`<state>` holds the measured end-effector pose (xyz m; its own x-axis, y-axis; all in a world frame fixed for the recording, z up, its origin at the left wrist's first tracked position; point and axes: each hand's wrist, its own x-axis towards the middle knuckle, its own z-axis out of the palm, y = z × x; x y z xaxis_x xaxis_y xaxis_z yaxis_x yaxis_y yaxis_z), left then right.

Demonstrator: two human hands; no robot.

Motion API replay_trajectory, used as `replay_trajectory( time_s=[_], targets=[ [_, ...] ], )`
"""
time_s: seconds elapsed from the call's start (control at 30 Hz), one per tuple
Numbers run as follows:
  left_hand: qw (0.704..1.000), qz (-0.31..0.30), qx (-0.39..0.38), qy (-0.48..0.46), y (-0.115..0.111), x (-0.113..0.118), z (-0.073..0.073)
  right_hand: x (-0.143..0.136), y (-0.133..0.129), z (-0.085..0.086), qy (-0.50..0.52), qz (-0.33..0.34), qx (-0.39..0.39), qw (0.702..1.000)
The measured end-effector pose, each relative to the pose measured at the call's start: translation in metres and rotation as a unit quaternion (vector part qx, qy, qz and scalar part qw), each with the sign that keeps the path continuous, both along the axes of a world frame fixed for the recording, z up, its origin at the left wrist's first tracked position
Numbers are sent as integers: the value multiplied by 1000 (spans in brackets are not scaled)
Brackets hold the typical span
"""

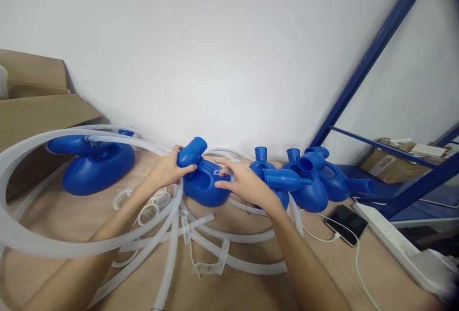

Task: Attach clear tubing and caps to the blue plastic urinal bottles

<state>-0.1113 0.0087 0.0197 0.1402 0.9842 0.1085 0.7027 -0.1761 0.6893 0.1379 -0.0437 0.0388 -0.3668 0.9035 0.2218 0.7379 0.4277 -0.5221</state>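
Observation:
A blue plastic urinal bottle lies on the table in front of me, its wide neck slanting up. My left hand is wrapped round the base of that neck, thumb across the front. Over the bottle's right end, my right hand pinches a small translucent plastic strap with a hole in its tip. The strap's other end is hidden behind the fingers. Whether the strap touches the bottle, I cannot tell. Below lie another translucent strap piece and several translucent corrugated hoses.
Another blue bottle with a hose fitted lies at left, beside a cardboard box. Several blue bottles crowd the right. Translucent rings lie near my left forearm. A phone, cable and power strip lie right, by a blue metal rack.

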Motion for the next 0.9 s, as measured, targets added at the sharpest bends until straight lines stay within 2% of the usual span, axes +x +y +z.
replay_trajectory(
  time_s=[0.1,0.2,0.3,0.43,0.53,0.67,0.9],
  targets=[
    [1000,15,-14,17,2,-1,-1,24,-10,12,-63,10,-13,998],
    [994,34,63,79,2,1,-4,37,-23,12,-170,-12,20,985],
    [960,53,183,206,-4,7,-6,34,-30,0,-229,-26,70,971],
    [900,26,265,344,-14,15,-7,23,-26,-16,-294,-42,141,944],
    [881,-6,301,364,-18,19,-7,16,-23,-19,-341,-39,156,926],
    [872,-35,310,376,-20,26,-10,12,-24,-19,-369,-47,139,918],
    [877,4,327,352,-12,36,-30,7,-29,-15,-355,-58,105,927]
  ],
)
